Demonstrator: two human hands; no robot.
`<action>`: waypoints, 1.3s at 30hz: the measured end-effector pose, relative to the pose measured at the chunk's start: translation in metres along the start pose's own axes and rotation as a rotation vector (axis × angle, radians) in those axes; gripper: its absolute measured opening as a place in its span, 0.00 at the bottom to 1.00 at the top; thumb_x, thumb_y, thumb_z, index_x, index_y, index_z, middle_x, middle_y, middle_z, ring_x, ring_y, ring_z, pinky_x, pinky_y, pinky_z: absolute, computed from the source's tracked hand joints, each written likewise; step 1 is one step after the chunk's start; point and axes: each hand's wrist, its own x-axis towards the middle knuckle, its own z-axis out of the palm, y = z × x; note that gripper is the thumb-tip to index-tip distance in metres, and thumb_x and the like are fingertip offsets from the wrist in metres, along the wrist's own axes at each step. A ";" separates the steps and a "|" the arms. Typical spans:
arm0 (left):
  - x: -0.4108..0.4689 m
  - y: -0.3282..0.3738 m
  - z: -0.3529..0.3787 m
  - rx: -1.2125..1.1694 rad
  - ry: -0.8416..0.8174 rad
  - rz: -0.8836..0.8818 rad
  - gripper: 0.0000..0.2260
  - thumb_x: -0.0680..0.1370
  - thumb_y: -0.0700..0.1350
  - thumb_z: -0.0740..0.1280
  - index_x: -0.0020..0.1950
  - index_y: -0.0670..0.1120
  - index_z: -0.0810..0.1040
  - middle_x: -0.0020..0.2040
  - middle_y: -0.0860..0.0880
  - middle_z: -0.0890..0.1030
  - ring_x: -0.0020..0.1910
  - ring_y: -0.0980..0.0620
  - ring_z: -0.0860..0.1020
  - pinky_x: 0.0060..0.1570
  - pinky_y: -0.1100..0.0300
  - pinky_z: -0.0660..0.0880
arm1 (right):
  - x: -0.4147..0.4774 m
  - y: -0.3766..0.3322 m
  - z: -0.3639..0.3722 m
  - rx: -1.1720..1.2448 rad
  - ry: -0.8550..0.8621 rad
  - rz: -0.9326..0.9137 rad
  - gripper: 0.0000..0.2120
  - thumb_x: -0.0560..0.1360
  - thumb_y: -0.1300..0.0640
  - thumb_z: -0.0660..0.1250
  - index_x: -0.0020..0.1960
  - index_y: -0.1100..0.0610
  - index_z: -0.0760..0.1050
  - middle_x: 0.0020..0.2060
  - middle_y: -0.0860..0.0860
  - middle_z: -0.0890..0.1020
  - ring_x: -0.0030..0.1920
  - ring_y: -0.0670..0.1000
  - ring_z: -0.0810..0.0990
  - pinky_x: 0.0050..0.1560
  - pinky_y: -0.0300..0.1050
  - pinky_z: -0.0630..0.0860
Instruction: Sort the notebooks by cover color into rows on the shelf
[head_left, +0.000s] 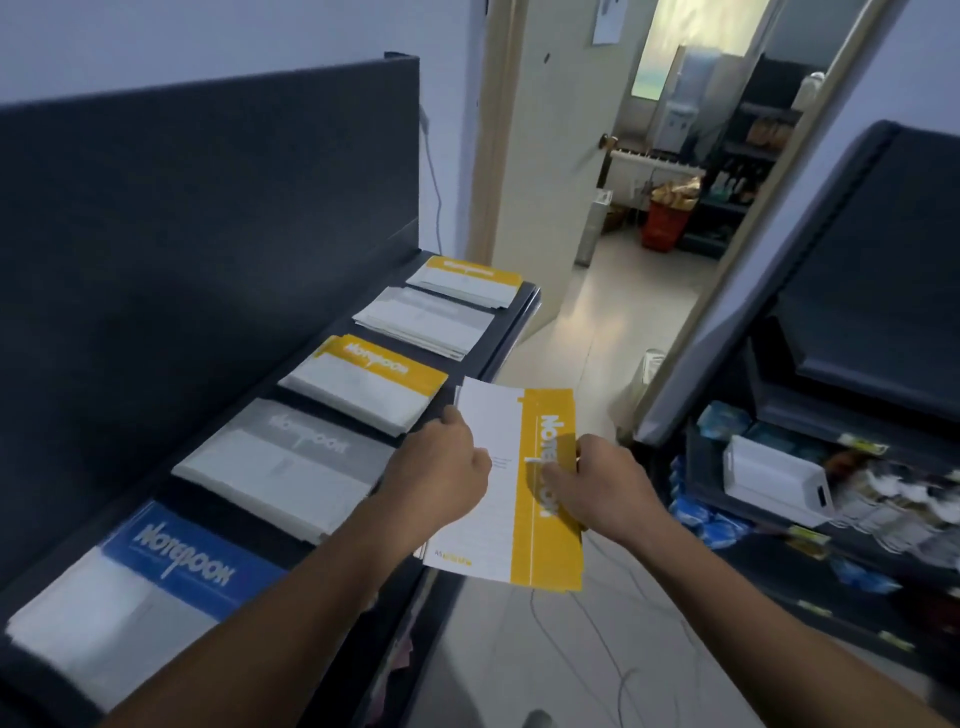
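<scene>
I hold a stack of yellow-and-white notebooks (511, 499) in front of me, off the shelf's right edge. My left hand (441, 473) grips its left side and my right hand (602, 486) grips its right side, thumb on the yellow band. On the dark shelf (498, 358) to the left lie several piles in a line: a blue pile (145, 582) nearest, a grey pile (285, 467), a yellow pile (363, 382), another grey pile (426, 319) and a yellow pile (465, 280) farthest.
A dark back panel (208, 208) rises behind the shelf. To the right stands a second dark rack (857, 338) with a white bin (779, 478) and small goods. An open doorway (649, 182) leads to another room. Pale tiled floor (571, 649) lies between the racks.
</scene>
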 end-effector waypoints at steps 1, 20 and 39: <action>0.015 0.010 0.004 0.006 0.004 0.008 0.18 0.81 0.51 0.58 0.64 0.39 0.67 0.56 0.41 0.77 0.51 0.42 0.77 0.42 0.53 0.72 | 0.013 0.008 -0.007 0.014 0.000 0.003 0.11 0.74 0.45 0.64 0.43 0.53 0.74 0.41 0.50 0.81 0.42 0.54 0.81 0.41 0.48 0.79; 0.259 0.126 0.054 0.024 -0.001 -0.207 0.14 0.80 0.55 0.58 0.57 0.47 0.71 0.52 0.46 0.78 0.44 0.47 0.73 0.42 0.54 0.71 | 0.276 0.094 -0.104 0.079 -0.034 -0.135 0.14 0.76 0.44 0.64 0.45 0.54 0.75 0.42 0.51 0.82 0.43 0.54 0.80 0.38 0.45 0.73; 0.450 0.043 0.033 -0.142 0.134 -0.601 0.09 0.79 0.47 0.56 0.40 0.46 0.64 0.40 0.47 0.73 0.37 0.50 0.72 0.28 0.58 0.63 | 0.523 -0.044 -0.090 -0.108 -0.230 -0.439 0.05 0.74 0.51 0.64 0.43 0.51 0.74 0.42 0.49 0.81 0.45 0.56 0.80 0.45 0.47 0.77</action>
